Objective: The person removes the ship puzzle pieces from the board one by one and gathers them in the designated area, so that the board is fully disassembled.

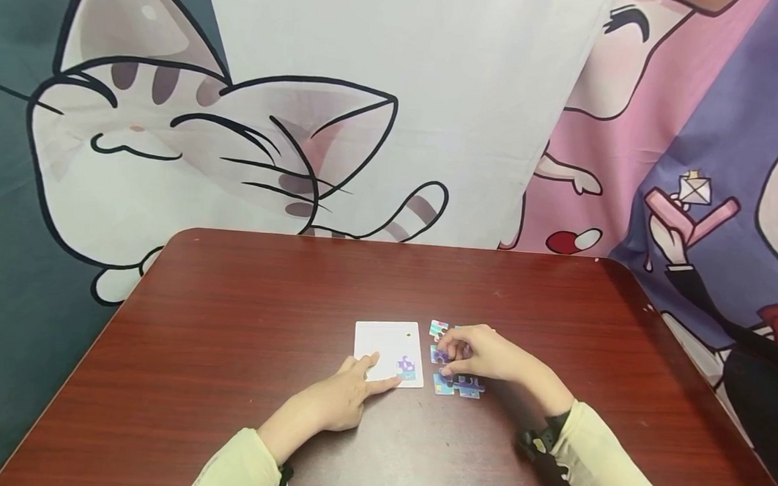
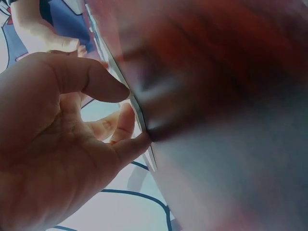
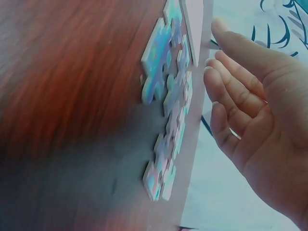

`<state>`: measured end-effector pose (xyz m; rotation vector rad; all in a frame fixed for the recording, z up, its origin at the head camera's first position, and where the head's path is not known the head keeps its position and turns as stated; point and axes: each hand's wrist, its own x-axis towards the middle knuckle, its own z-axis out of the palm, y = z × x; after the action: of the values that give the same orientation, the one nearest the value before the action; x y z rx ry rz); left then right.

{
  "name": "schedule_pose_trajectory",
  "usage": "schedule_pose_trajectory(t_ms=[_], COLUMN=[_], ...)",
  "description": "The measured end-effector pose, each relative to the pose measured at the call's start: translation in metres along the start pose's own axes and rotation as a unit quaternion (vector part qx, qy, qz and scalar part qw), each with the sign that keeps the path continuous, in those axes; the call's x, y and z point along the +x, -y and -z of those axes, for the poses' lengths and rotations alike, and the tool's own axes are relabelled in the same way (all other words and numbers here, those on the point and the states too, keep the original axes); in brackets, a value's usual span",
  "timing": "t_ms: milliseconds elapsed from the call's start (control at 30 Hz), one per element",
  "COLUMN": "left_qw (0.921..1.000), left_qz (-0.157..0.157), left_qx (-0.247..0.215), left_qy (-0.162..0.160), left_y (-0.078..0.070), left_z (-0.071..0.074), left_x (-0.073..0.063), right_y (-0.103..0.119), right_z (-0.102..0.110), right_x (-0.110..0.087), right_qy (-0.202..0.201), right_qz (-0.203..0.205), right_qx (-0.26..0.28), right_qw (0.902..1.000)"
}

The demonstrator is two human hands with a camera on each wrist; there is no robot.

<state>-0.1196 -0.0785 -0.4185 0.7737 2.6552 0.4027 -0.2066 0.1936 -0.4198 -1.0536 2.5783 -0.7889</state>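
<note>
A white puzzle board (image 1: 377,344) lies on the table, with a small patch of purple and blue jigsaw (image 1: 407,367) at its near right corner. My left hand (image 1: 343,400) rests on the board's near edge, thumb and fingertips touching it; in the left wrist view the board (image 2: 139,115) appears as a thin edge under them. My right hand (image 1: 489,353) hovers over loose jigsaw pieces (image 1: 444,384) right of the board, partly hiding them. The right wrist view shows its fingers loosely bent above the pieces (image 3: 159,48), apart from them, holding nothing.
The reddish-brown wooden table (image 1: 261,288) extends around the board on all sides. Behind it hangs a cloth backdrop (image 1: 462,115) with cartoon animals. Each wrist wears a dark strap (image 1: 540,442) by a pale yellow sleeve (image 1: 605,460).
</note>
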Motion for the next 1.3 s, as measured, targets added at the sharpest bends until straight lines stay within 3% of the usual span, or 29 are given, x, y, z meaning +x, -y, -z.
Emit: schedule_pose_trajectory(t_ms=[233, 667, 833, 1067, 1300], left_qw=[1.0000, 0.9997, 0.9987, 0.9996, 0.9994], left_qz=[-0.005, -0.016, -0.027, -0.024, -0.031], left_qx=[-0.007, 0.018, 0.043, 0.012, 0.018], left_qy=[0.004, 0.003, 0.009, 0.009, -0.004], left_y=[0.001, 0.000, 0.003, 0.011, 0.011], left_z=[0.000, 0.004, 0.008, 0.009, 0.010], left_x=[0.003, 0.007, 0.010, 0.014, 0.014], right_y=[0.004, 0.025, 0.026, 0.031, 0.037], right_z=[-0.003, -0.013, -0.021, -0.025, -0.026], right_x=[0.011, 0.033, 0.039, 0.042, 0.047], right_qy=[-0.001, 0.029, 0.039, 0.046, 0.067], right_qz=[0.033, 0.044, 0.038, 0.026, -0.010], right_qx=[0.004, -0.032, -0.059, -0.075, -0.062], right_qw=[0.9995, 0.9981, 0.9968, 0.9957, 0.9958])
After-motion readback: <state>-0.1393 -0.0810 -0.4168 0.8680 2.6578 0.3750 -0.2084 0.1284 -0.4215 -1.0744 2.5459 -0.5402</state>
